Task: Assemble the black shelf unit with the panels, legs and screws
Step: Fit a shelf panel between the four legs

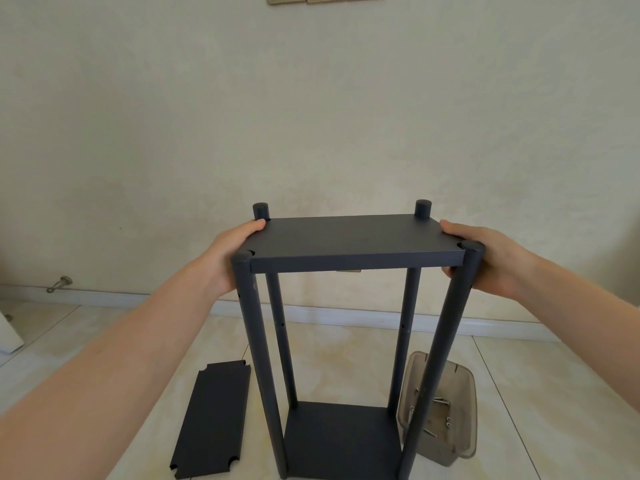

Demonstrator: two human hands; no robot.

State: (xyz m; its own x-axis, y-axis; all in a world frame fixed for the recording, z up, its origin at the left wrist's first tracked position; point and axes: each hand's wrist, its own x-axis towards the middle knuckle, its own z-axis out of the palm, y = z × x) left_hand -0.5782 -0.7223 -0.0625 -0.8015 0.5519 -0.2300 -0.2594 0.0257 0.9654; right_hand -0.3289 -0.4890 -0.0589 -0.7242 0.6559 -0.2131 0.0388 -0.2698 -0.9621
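Note:
The black shelf unit stands upright on the tiled floor, several round legs [441, 341] joining a bottom panel [341, 441] to a top panel [346, 239]. My left hand [230, 252] grips the top panel's left edge, thumb on top by the far-left leg. My right hand [485, 259] grips the right edge, fingers wrapped under it beside the near-right leg. A loose black panel [211, 419] with notched corners lies flat on the floor to the left. A clear plastic box [462, 403] holding screws [441, 401] sits right of the unit, partly behind a leg.
A beige wall [311, 116] rises close behind the unit, with a white skirting board [346, 315] at its foot. A metal door stop [60, 284] sticks out low on the left. A white object [8, 332] shows at the left edge.

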